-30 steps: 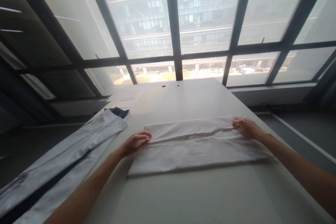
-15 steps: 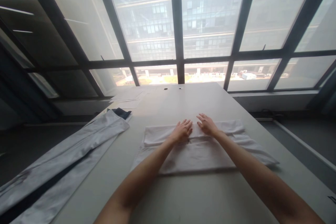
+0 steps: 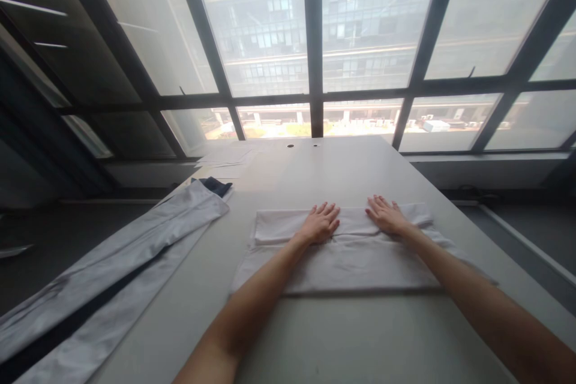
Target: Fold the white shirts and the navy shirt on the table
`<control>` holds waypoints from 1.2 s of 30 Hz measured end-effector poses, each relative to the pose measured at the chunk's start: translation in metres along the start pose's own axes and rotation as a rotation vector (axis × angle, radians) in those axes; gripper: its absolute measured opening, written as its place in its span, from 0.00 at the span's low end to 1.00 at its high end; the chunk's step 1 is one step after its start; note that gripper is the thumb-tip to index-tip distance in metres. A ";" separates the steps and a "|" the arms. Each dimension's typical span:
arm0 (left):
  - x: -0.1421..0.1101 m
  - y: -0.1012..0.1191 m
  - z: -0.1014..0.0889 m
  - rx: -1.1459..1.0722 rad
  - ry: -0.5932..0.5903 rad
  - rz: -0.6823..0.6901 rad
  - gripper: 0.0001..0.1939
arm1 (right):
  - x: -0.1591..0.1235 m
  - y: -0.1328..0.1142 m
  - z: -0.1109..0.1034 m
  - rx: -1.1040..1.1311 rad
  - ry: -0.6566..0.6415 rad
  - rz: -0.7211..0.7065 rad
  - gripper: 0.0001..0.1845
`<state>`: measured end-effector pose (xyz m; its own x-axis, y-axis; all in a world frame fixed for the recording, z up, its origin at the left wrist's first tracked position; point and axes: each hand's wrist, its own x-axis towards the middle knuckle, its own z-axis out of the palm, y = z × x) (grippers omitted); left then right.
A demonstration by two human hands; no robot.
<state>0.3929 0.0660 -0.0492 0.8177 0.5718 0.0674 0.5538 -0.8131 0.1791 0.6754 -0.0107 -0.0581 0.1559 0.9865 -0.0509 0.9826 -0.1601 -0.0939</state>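
A pale, folded piece of fabric [image 3: 360, 267] lies on the white table in front of me, with a folded-over strip along its far side. My left hand [image 3: 320, 223] rests flat on that strip near its middle, fingers spread. Farther right, my right hand [image 3: 386, 215] lies flat on the same strip with its fingers apart, pointing away from me. Neither hand grips the fabric. Small creases show in the fabric between the hands. Whether it is a garment or a plain cloth, I cannot tell.
To the left, a long light-grey cloth [image 3: 148, 240] with dark parts stretches along the table's edge. Several white paper sheets [image 3: 225, 156] lie at the far left of the white table [image 3: 333, 171]. Tall framed windows [image 3: 315, 42] stand beyond it.
My right hand has slid to the right along the folded strip, away from my left hand. The left hand stays at about the same spot on the fabric. The view has shifted slightly.
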 end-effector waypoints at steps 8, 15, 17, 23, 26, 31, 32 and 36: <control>0.000 -0.006 -0.007 -0.021 -0.053 -0.051 0.33 | -0.012 0.058 0.002 -0.059 0.008 0.164 0.37; -0.067 -0.087 -0.032 0.111 -0.120 -0.252 0.33 | -0.011 0.052 0.002 -0.040 0.030 0.161 0.36; -0.089 -0.108 -0.039 0.155 -0.122 -0.322 0.33 | -0.012 0.053 0.003 -0.036 0.046 0.157 0.36; -0.109 -0.125 -0.044 0.175 -0.102 -0.415 0.33 | -0.014 0.051 0.003 -0.016 0.072 0.166 0.36; -0.106 -0.124 -0.043 0.172 -0.095 -0.420 0.33 | -0.015 0.052 0.001 -0.003 0.081 0.164 0.35; -0.107 -0.122 -0.045 0.166 -0.091 -0.413 0.32 | -0.015 0.055 0.003 0.003 0.115 0.152 0.33; -0.107 -0.121 -0.045 0.162 -0.093 -0.415 0.32 | -0.015 0.055 0.004 0.005 0.121 0.151 0.33; -0.107 -0.119 -0.047 0.152 -0.096 -0.421 0.32 | -0.015 0.055 0.006 0.014 0.129 0.153 0.32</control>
<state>0.2321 0.1062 -0.0315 0.5230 0.8492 -0.0732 0.8522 -0.5227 0.0251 0.7269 -0.0342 -0.0686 0.3158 0.9468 0.0617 0.9451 -0.3081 -0.1086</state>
